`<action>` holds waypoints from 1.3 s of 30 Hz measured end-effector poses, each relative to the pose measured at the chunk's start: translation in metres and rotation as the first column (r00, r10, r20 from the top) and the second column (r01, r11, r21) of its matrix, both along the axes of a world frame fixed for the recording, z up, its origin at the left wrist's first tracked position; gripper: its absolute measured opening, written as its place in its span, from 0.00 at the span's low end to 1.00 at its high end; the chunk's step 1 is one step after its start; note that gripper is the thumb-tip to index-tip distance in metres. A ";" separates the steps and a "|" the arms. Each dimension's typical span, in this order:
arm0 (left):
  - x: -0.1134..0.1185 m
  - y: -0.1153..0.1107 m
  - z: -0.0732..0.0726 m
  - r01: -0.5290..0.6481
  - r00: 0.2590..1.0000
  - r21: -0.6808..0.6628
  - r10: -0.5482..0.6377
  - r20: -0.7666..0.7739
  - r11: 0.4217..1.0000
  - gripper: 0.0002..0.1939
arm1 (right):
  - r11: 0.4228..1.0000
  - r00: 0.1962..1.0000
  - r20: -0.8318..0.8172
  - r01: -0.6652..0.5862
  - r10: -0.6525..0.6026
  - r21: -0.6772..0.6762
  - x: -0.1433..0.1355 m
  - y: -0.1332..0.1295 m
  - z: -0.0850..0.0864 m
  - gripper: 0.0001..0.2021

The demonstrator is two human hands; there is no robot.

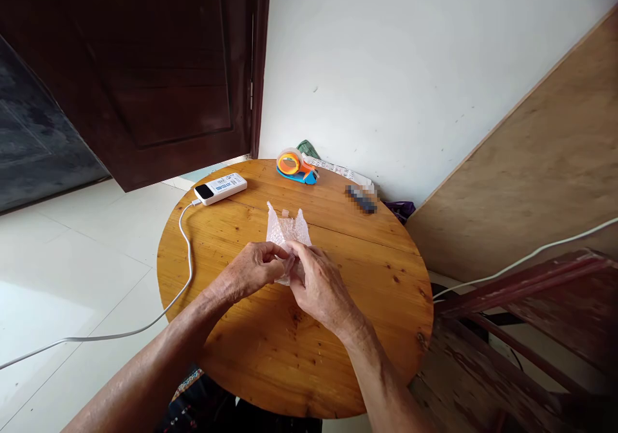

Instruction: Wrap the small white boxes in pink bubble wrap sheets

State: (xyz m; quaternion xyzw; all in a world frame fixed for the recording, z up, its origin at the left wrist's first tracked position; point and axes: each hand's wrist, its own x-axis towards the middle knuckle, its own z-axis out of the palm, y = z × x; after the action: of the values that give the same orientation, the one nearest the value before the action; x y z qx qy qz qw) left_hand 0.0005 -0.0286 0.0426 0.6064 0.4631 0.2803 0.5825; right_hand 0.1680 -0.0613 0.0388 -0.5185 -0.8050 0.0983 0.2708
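Observation:
On the round wooden table lies a piece of bubble wrap, folded into a small packet with two corners sticking up at its far end. My left hand pinches the near part of the wrap from the left. From the right, my right hand closes its fingers on the same near part, touching close to the left fingertips. Both hands cover much of the near end, so whatever may be inside the wrap cannot be made out.
An orange and blue tape dispenser stands at the far edge. A white power bank with a white cable lies far left. A blurred dark object is at the far right. Behind are a wall and a dark door.

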 end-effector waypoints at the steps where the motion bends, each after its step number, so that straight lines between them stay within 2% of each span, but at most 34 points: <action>1: -0.001 0.001 0.000 0.020 1.000 0.014 -0.019 -0.014 1.000 0.19 | 1.000 1.000 -0.022 -0.008 0.008 0.008 0.001 -0.001 -0.002 0.26; 4: 0.001 0.003 0.000 0.056 0.989 0.119 -0.039 -0.144 0.991 0.15 | 1.000 0.997 -0.080 -0.021 0.023 0.020 0.004 -0.002 -0.010 0.27; 7: 0.006 0.000 0.001 0.095 0.931 0.267 0.009 -0.366 0.959 0.11 | 0.999 0.987 -0.158 -0.019 0.024 0.032 0.005 -0.002 -0.016 0.27; 9: 0.009 -0.004 0.000 0.128 0.865 0.393 0.091 -0.493 0.911 0.09 | 0.999 0.981 -0.195 -0.011 0.021 0.051 0.005 -0.003 -0.018 0.27; 11: 0.010 -0.007 -0.004 0.178 0.808 0.544 0.193 -0.556 0.820 0.09 | 0.998 0.977 -0.213 -0.005 0.020 0.069 0.006 -0.003 -0.018 0.27; 14: 0.009 -0.008 -0.014 0.243 0.818 0.710 0.253 -0.516 0.661 0.09 | 0.993 0.975 -0.223 0.031 -0.005 0.112 0.010 -0.003 -0.016 0.26; 17: 0.006 -0.006 -0.024 0.225 0.877 0.782 0.228 -0.422 0.582 0.08 | 0.976 0.952 -0.274 0.175 -0.134 0.131 0.022 -0.001 -0.014 0.19; 19: 0.005 -0.004 -0.030 0.200 0.902 0.795 0.209 -0.377 0.572 0.07 | 0.954 0.911 -0.315 0.295 -0.266 0.048 0.032 0.001 -0.015 0.16; 21: 0.006 -0.003 -0.036 0.184 0.918 0.801 0.192 -0.347 0.570 0.08 | 0.927 0.866 -0.330 0.362 -0.375 -0.104 0.040 0.001 -0.017 0.18; 24: 0.006 -0.004 -0.044 0.134 0.938 0.825 0.198 -0.284 0.549 0.09 | 0.886 0.847 -0.308 0.338 -0.434 -0.318 0.045 0.000 -0.021 0.24; 26: 0.007 -0.005 -0.049 0.098 0.948 0.840 0.208 -0.242 0.533 0.10 | 0.873 0.859 -0.286 0.305 -0.425 -0.382 0.045 -0.001 -0.022 0.25; 32: 0.006 -0.005 -0.053 0.091 0.950 0.861 0.215 -0.225 0.501 0.09 | 0.866 0.878 -0.274 0.251 -0.392 -0.432 0.040 -0.001 -0.023 0.16; 35: 0.006 -0.005 -0.053 0.087 0.957 0.870 0.202 -0.209 0.486 0.09 | 0.874 0.890 -0.249 0.260 -0.382 -0.411 0.034 0.001 -0.026 0.12; 39: 0.006 -0.005 -0.054 0.100 0.948 0.904 0.238 -0.214 0.416 0.08 | 0.886 0.855 -0.305 0.310 -0.419 -0.345 0.024 0.003 -0.029 0.10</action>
State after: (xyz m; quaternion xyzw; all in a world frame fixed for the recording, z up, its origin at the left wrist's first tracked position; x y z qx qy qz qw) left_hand 0.0063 -0.0332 -0.0113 0.8397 0.3483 0.4107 0.0707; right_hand 0.1922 -0.0579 0.0097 -0.6682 -0.6022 0.2551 0.3545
